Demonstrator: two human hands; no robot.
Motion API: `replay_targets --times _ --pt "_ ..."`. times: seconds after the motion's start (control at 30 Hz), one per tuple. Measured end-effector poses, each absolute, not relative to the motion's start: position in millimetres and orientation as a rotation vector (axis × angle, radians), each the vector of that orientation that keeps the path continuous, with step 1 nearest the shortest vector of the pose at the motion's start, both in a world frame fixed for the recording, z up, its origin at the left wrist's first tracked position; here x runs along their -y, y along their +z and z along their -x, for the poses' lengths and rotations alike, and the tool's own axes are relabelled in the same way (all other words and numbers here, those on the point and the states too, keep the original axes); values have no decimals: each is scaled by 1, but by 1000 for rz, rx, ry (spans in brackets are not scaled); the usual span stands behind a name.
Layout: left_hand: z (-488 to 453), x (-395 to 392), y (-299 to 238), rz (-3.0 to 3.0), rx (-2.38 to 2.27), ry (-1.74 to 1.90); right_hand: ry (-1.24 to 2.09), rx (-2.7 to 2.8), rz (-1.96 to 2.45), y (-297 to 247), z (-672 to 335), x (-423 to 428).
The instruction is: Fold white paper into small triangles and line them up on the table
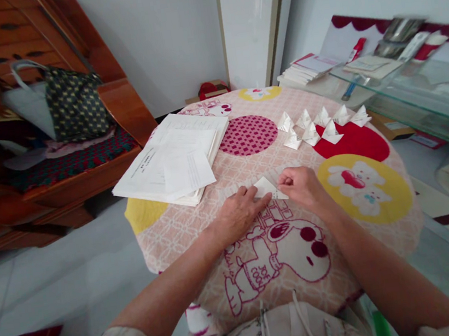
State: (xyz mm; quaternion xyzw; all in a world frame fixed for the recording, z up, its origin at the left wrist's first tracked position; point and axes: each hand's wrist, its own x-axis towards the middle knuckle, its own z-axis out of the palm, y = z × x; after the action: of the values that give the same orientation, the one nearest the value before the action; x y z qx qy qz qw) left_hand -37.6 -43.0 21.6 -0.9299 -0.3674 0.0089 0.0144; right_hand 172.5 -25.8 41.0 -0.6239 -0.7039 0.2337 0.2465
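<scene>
A small piece of white paper (267, 186), partly folded into a triangle, lies on the round table's patterned cloth (199, 223). My left hand (240, 210) rests flat on the cloth with its fingers stretched out, pressing the paper's left edge. My right hand (302, 185) is curled, its fingertips pinching the paper's right side. Several finished folded white paper pieces (318, 125) stand in a cluster farther back on the table. A stack of printed white sheets (176, 158) lies at the back left of the table.
A wooden bench (96, 168) with a dotted bag (73, 102) stands to the left. A glass-topped table (417, 93) with books, pens and papers is at the right. A white panel leans on the wall behind. Grey tiled floor surrounds the table.
</scene>
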Motion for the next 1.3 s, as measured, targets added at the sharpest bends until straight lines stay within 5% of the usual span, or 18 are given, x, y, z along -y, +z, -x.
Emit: replay_targets --times 1.03,1.3 --pt "45 35 27 2990 1233 -162 1072 1744 1754 38 -202 24" --pt "46 29 21 3048 1349 -435 726 2030 1646 32 -151 23"
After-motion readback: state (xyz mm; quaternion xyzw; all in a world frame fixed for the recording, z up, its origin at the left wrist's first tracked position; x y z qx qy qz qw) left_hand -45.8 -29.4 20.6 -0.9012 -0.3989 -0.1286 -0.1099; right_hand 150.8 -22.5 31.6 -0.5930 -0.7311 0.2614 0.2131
